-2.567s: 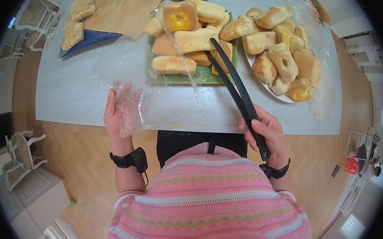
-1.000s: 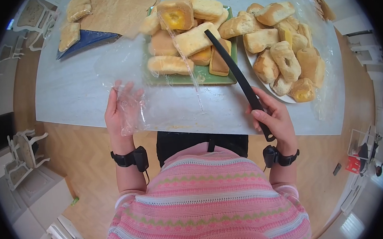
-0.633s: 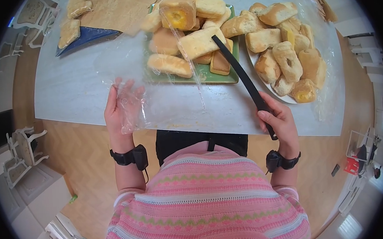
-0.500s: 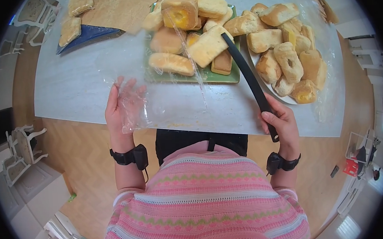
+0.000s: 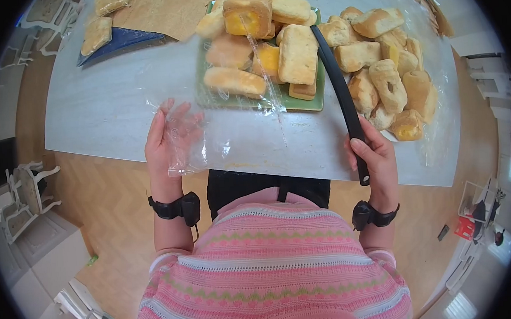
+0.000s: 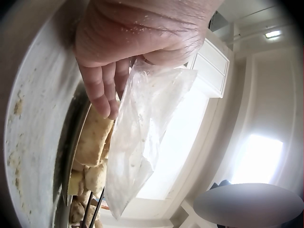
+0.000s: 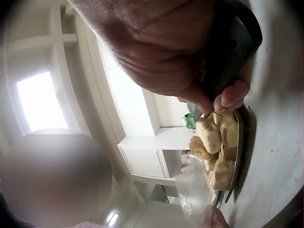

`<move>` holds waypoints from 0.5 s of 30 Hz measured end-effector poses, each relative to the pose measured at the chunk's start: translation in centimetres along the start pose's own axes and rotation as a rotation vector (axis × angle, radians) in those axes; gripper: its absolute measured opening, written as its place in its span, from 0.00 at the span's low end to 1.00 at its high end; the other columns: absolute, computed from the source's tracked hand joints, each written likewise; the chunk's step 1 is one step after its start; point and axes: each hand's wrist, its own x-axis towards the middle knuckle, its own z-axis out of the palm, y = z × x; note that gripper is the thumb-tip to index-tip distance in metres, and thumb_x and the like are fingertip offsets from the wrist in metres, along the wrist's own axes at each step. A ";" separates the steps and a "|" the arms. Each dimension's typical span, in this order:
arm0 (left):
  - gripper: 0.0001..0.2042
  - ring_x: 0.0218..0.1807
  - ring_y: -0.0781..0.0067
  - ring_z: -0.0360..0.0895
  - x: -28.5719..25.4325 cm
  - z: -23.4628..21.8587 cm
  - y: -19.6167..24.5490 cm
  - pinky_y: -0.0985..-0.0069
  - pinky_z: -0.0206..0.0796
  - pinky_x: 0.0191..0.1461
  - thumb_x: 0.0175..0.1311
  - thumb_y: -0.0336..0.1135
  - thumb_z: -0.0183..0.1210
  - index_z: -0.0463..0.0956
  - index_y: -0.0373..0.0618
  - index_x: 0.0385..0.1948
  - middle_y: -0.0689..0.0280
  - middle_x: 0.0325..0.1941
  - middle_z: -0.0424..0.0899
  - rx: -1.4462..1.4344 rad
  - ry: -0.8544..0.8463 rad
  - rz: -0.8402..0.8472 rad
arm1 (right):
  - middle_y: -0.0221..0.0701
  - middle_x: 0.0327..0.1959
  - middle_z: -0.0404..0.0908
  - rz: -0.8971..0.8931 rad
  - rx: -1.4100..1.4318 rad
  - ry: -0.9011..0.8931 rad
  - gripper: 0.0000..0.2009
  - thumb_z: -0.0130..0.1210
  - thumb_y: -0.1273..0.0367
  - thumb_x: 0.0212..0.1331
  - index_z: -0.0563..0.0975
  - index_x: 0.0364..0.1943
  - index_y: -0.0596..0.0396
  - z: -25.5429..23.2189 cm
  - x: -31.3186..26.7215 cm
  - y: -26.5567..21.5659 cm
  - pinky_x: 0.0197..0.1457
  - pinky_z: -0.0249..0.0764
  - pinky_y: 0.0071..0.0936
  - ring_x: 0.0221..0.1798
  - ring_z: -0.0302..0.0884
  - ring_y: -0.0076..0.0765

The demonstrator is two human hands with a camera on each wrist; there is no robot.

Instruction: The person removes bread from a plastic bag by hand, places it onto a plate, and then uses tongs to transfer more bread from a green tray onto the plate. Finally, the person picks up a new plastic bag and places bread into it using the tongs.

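In the head view the left hand [image 5: 174, 129] holds a clear plastic bag [image 5: 193, 146] at its near end, thumb and fingers around it. The bag reaches over the left part of a green plate [image 5: 314, 103] piled with bread pieces. The right hand [image 5: 375, 158] grips black tongs [image 5: 342, 93] by the handle end. Their far end lies against the right side of a pale rectangular bread [image 5: 297, 54], which sits lengthwise on the pile. Whether the tongs pinch it cannot be told. The left wrist view shows the bag [image 6: 137, 128] hanging beside the left hand [image 6: 137, 42].
Right of the green plate, a white plate holds a heap of bread [image 5: 388, 84], with clear plastic [image 5: 434, 113] along its right side. At the back left are brown paper [image 5: 167, 13], a blue triangular item [image 5: 121, 42] and wrapped breads [image 5: 97, 34]. Another plate stands at the back.
The pale rectangular bread has turned from slanting across the pile to lengthwise and shifted right. The tongs' far end has moved right and away from the body. The left hand stays with the bag.
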 end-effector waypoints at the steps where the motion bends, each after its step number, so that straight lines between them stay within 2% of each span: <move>1: 0.17 0.55 0.42 0.76 0.0 0.0 0.0 0.55 0.77 0.49 0.75 0.43 0.42 0.68 0.47 0.58 0.52 0.57 0.76 0.010 0.007 -0.001 | 0.29 0.32 0.77 0.000 0.000 -0.001 0.26 0.55 0.75 0.62 0.66 0.65 0.61 0.2 0.1 0.0 0.26 0.65 0.16 0.24 0.69 0.17; 4: 0.17 0.55 0.42 0.76 -0.1 -0.1 -0.1 0.55 0.77 0.49 0.75 0.43 0.42 0.67 0.46 0.58 0.52 0.57 0.76 0.028 0.011 -0.002 | 0.28 0.33 0.77 -0.012 -0.008 0.054 0.26 0.55 0.75 0.62 0.65 0.66 0.61 0.5 0.4 0.0 0.27 0.66 0.16 0.24 0.69 0.17; 13: 0.18 0.55 0.41 0.76 0.0 -0.1 -0.2 0.55 0.77 0.49 0.75 0.42 0.41 0.67 0.45 0.59 0.51 0.57 0.76 0.011 -0.012 -0.002 | 0.28 0.35 0.78 0.045 -0.256 -0.061 0.28 0.57 0.71 0.62 0.64 0.67 0.60 -1.6 -0.7 -2.5 0.27 0.68 0.15 0.25 0.70 0.16; 15: 0.18 0.55 0.41 0.76 -0.1 0.1 -0.2 0.55 0.77 0.49 0.75 0.42 0.41 0.67 0.45 0.59 0.51 0.57 0.76 0.024 0.004 -0.007 | 0.22 0.25 0.73 0.105 -0.369 -0.091 0.26 0.56 0.72 0.62 0.66 0.65 0.60 -2.1 -0.5 -3.5 0.26 0.64 0.15 0.23 0.68 0.14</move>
